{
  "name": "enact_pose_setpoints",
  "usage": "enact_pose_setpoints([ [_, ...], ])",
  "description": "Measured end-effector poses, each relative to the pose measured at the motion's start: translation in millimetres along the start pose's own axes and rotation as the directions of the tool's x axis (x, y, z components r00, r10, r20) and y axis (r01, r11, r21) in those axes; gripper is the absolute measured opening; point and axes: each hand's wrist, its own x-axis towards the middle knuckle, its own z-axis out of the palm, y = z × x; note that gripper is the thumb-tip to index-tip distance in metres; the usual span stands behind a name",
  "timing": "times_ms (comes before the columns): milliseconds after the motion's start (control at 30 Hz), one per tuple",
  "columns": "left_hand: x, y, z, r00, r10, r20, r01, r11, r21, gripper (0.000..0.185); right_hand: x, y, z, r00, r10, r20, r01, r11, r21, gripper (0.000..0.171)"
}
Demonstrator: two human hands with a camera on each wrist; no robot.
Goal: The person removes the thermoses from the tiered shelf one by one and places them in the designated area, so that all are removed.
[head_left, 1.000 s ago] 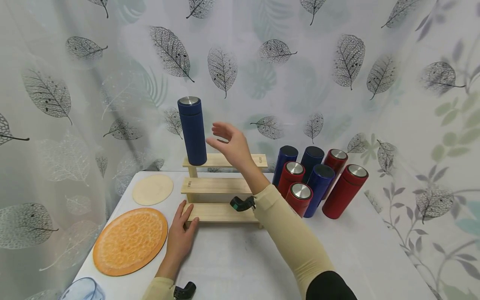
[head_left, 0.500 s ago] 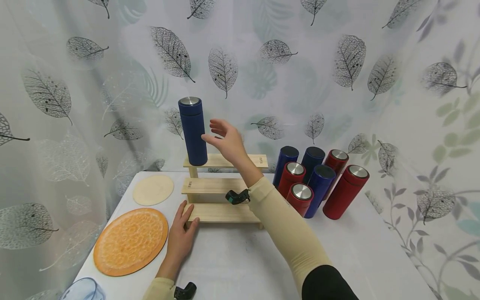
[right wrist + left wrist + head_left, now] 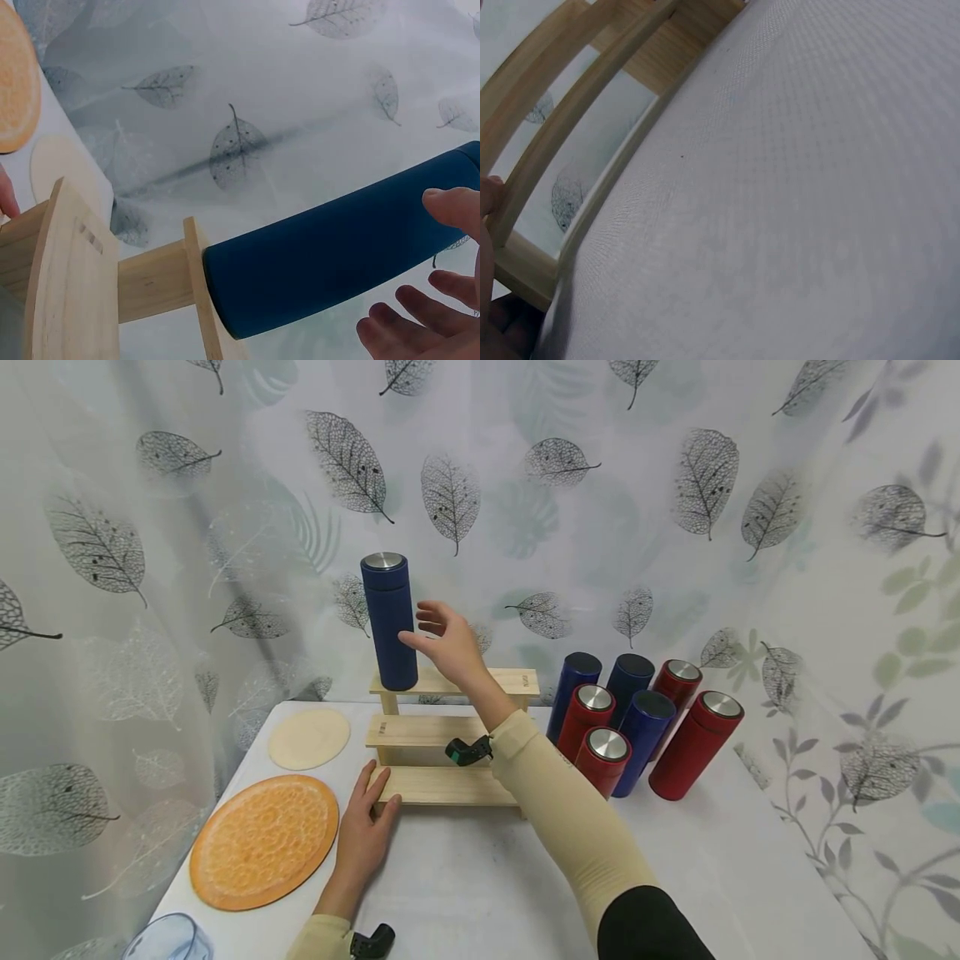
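Note:
A dark blue vacuum flask [image 3: 391,627] with a steel-topped lid stands upright at the left end of the top shelf of a three-tier wooden rack [image 3: 442,785]. My right hand [image 3: 450,647] is beside the flask, fingers spread and loosely bent; its thumb overlaps the flask's right side in the head view. In the right wrist view the thumb lies across the flask [image 3: 337,247] near its upper part, with the other fingers apart from it. My left hand [image 3: 365,831] grips the left end of the rack's lowest shelf, thumb at the front edge.
Several red and blue flasks [image 3: 647,735] stand grouped right of the rack. On the left lie an orange round mat [image 3: 264,843] and a pale round mat [image 3: 309,739]. A clear glass bowl [image 3: 168,939] is at the near left corner. A leaf-print curtain [image 3: 495,527] hangs behind.
My right hand has moved a little left, so its thumb now overlaps the flask's side. My left hand stays on the rack.

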Motion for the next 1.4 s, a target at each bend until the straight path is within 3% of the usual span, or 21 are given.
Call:
enact_pose_setpoints([
  [1133,2.3,-3.3,1.6,1.0,-0.011,0.008,0.011,1.0,0.013,0.056,17,15,17,0.998,0.045,0.051,-0.044,0.999,-0.013,0.071],
  [1400,1.8,-1.7,1.1,1.0,-0.011,0.006,0.011,1.0,0.015,0.056,19,21,17,0.998,0.016,0.057,-0.016,1.0,-0.008,0.069],
])
